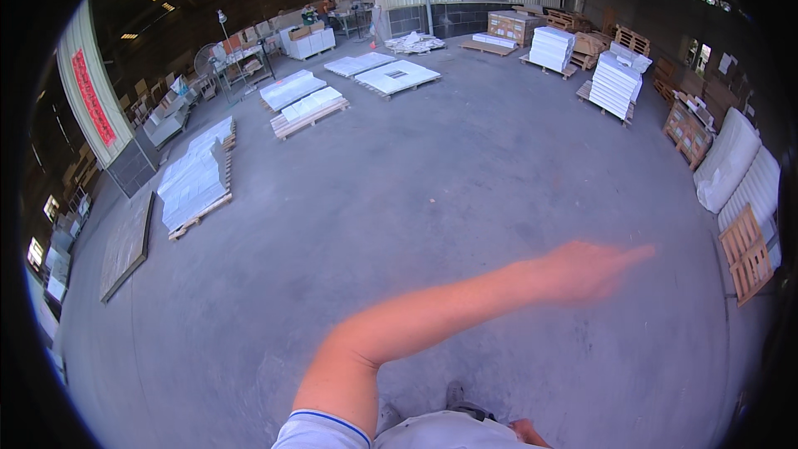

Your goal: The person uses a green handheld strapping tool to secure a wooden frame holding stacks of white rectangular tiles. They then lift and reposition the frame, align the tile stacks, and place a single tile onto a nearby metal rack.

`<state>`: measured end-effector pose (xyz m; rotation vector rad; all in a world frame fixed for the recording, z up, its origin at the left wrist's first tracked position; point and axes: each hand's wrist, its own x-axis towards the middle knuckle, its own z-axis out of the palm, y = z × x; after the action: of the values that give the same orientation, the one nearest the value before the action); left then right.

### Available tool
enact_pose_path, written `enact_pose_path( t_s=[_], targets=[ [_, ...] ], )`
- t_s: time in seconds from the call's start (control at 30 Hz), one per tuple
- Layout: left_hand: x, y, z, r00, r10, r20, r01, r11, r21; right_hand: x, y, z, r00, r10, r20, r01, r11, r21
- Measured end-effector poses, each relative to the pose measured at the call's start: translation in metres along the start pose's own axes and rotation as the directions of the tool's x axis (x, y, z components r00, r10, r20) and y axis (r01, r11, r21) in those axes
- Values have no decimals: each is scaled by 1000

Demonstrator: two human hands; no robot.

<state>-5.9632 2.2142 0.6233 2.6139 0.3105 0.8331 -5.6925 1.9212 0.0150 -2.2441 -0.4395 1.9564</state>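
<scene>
My left arm reaches across the front of my body toward the right. At its end my left hand (582, 272) is blurred by motion, with one finger stretched out to the right and the others seemingly curled. Nothing shows in it, and it is over the grey concrete floor (399, 216), touching no object. Down by my right side, only a small part of my right hand (527, 431) shows beside my white shirt (440, 432). Its fingers are too hidden to read.
Pallets with low stacks of white slabs (195, 175) lie at the left and far middle (397, 76). A dark flat slab (127, 245) is near the left pillar. Taller white stacks (613, 87) stand at far right. A wooden pallet (746, 255) leans by white wrapped rolls (731, 162).
</scene>
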Motion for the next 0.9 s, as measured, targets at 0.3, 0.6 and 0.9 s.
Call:
enact_pose_path(
  t_s=[0.3, 0.6, 0.9],
  targets=[
    [-238, -191, 240, 670, -690, 274, 738, 658, -150, -28, 37, -11, 971, -159, -178, 199, 952, 234],
    [-586, -112, 330, 212, -864, 456, 885, 367, 285, -39, 262, 67, 964, -264, -34, 253, 948, -195],
    [-590, -64, 344, -265, -615, 742, 936, 19, 350, -154, 426, 236, 956, 288, -50, -167, 680, 714]
  ],
)
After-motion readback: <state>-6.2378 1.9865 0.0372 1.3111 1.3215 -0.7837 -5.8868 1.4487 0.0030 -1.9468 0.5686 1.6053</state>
